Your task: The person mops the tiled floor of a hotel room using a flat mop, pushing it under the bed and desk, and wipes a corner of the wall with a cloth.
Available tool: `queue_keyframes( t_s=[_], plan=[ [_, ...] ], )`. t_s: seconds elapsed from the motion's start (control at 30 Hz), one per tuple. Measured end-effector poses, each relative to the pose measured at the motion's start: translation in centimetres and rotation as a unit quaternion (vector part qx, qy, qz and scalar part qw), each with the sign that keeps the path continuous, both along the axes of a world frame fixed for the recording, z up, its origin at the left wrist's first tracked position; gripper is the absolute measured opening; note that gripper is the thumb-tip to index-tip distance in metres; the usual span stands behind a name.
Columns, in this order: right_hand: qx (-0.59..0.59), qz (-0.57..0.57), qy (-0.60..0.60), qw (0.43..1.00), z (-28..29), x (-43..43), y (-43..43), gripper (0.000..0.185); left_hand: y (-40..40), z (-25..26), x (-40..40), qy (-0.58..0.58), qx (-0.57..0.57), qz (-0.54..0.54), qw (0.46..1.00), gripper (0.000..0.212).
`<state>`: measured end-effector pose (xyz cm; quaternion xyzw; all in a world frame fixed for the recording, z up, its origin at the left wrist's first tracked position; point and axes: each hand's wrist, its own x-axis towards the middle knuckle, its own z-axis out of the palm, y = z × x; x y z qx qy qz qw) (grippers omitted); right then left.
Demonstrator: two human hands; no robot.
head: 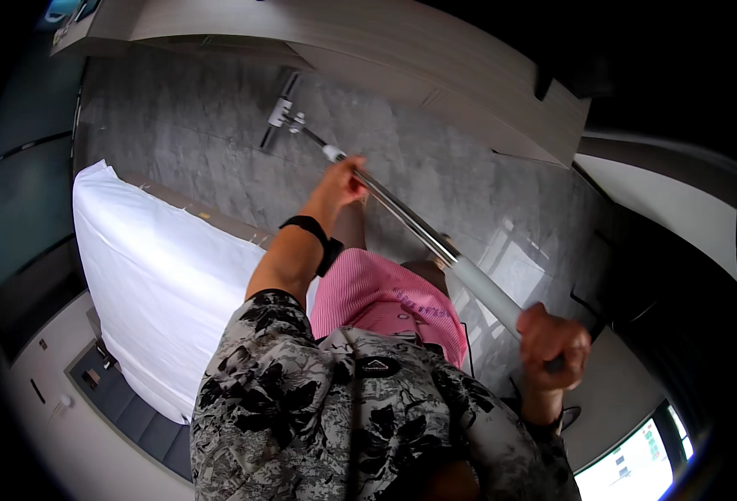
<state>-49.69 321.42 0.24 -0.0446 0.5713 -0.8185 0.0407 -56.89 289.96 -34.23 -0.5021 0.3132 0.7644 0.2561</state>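
Note:
My left hand [343,180] is closed around the chrome pole [409,219] of a long-handled floor mop, low on the shaft near a white collar [332,152]. The upper end has a grey grip [487,291], and my right hand [553,347] is wrapped around its tip. The pole slants across my body from upper left to lower right. At its far end, the narrow mop head [279,113] with a white middle joint rests on the grey tiled floor [218,131]. Whether it is a flat mop or a squeegee is hard to tell.
A bed with a white sheet [162,263] lies at my left. Beyond the mop head runs a long wood-toned cabinet [368,31]. Dark furniture with thin legs, partly lost in shadow, stands at right. Window light reflects on the floor near my feet.

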Motion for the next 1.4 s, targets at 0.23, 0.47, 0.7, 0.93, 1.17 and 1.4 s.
queue_keyframes(
  t_s=[0.23, 0.47, 0.7, 0.93, 1.17, 1.4],
  plan=[
    [0.145, -0.170, -0.037, 0.974, 5.3, 9.2, 7.4, 0.017, 15.5, 2.8, 5.7, -0.130, 0.065, -0.061, 0.987, 0.019],
    [0.255, -0.300, 0.003, 0.919, 12.3, 11.5, 10.2, 0.011, 25.6, 6.9, 8.4, -0.056, 0.158, -0.183, 0.969, 0.021],
    [0.435, -0.271, 0.140, 0.847, 7.7, 13.3, 17.6, 0.037, 25.7, 6.1, 9.5, -0.052, 0.190, -0.082, 0.977, 0.021],
    [0.043, -0.027, 0.013, 0.999, 0.3, 5.2, 5.0, 0.034, 10.9, -1.1, 12.5, -0.083, 0.130, 0.083, 0.985, 0.012],
    [-0.064, 0.233, -0.055, 0.969, -10.2, 2.7, -7.1, 0.034, -8.0, -7.7, 15.6, -0.052, -0.095, 0.225, 0.968, 0.014],
    [-0.007, 0.276, -0.082, 0.958, -12.6, 6.0, -9.3, 0.035, -10.3, -8.0, 18.3, -0.104, -0.213, 0.136, 0.962, 0.021]
  ],
)
